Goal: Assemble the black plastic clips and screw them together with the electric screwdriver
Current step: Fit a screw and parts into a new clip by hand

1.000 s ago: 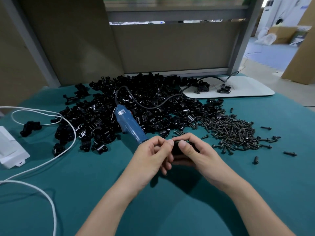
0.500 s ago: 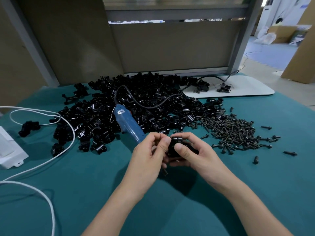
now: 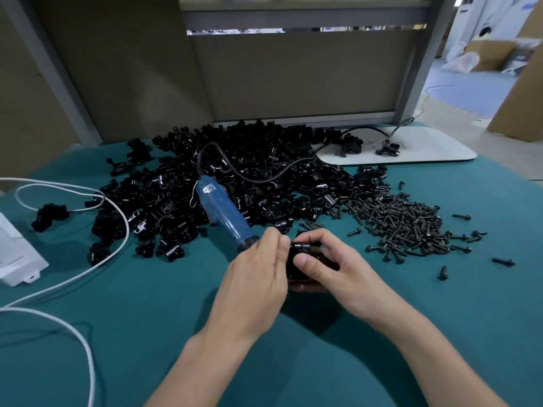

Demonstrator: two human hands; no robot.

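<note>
The black clip (image 3: 298, 261) is a small, glossy, dark plastic piece with a short barrel-like ridge along its top; much of it is hidden by fingers. It is held over the middle of the teal surface (image 3: 147, 304), between both hands. The right hand (image 3: 332, 273) is clamped on it, thumb pressed on its front. The left hand (image 3: 255, 277) pinches its left end with curled fingers. Just behind the left hand, the blue electric screwdriver (image 3: 221, 214) lies tilted, its rear on the heap of clips (image 3: 264, 177), which spreads toward the far edge. Loose screws (image 3: 405, 224) are piled toward the right edge. A white cable (image 3: 88, 261) and a white box (image 3: 14, 254) sit by the left edge.
</note>
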